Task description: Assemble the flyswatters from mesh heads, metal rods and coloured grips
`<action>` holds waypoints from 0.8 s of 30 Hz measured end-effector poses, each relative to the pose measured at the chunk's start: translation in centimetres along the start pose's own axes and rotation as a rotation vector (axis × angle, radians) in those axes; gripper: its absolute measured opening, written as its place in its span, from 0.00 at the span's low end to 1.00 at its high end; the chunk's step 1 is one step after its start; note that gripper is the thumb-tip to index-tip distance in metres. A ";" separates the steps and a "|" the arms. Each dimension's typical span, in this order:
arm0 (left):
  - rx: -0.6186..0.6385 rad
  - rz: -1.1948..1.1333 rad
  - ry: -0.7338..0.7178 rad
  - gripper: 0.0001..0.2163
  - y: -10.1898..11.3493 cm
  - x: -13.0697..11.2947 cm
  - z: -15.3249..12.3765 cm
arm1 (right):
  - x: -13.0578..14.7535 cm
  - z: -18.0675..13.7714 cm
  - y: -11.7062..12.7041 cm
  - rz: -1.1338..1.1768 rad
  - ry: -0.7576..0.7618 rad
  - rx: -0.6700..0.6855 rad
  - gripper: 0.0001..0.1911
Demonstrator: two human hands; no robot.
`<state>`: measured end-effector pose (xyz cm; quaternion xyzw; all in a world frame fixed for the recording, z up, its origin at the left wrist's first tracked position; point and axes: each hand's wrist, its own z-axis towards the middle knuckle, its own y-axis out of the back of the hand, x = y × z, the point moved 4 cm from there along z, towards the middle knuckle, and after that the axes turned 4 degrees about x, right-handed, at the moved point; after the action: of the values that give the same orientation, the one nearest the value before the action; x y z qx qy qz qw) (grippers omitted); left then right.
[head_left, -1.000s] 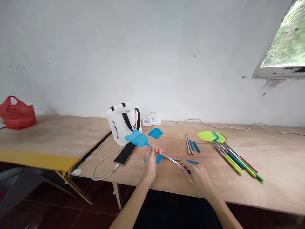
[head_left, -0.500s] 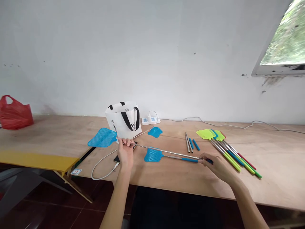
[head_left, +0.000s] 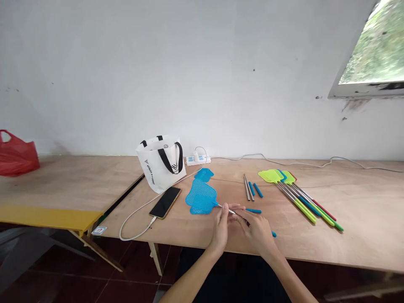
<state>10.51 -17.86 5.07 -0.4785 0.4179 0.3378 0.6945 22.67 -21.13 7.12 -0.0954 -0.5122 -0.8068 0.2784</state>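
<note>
My left hand (head_left: 222,223) and my right hand (head_left: 255,227) are close together over the near edge of the wooden table (head_left: 347,227). Both pinch the thin metal rod of a blue fly swatter (head_left: 202,194), whose mesh head lies just left of my left hand. The rod looks collapsed short, and its blue grip end pokes out past my right hand. A second blue swatter head (head_left: 196,207) lies under the first, with a blue handle piece (head_left: 253,211) beside my fingers.
A phone (head_left: 165,202) on a white cable lies left of the swatters, by a white tote bag (head_left: 160,162). Loose rods and blue grips (head_left: 251,189) and a row of finished swatters (head_left: 296,193) lie to the right. A red plastic bag (head_left: 15,153) sits far left.
The swatter was stretched out long with my hands far apart. Now my hands have come together and the rod is short, with the blue head back near the table's middle.
</note>
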 end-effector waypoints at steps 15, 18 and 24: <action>-0.115 -0.077 -0.040 0.23 3.3 -3.1 1.5 | 0.5 -0.6 -1.6 -0.124 0.014 0.211 0.27; -0.260 -0.193 -0.141 0.22 7.1 -5.8 2.6 | -1.2 -0.5 -0.3 -0.123 0.045 0.248 0.26; -0.581 -0.336 -0.424 0.21 16.8 -12.0 2.4 | -7.4 0.1 2.9 0.123 -0.058 0.295 0.26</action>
<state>-8.53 -11.11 9.98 -0.6366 0.0680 0.4148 0.6465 30.32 -19.36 6.17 -0.1081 -0.6264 -0.7010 0.3232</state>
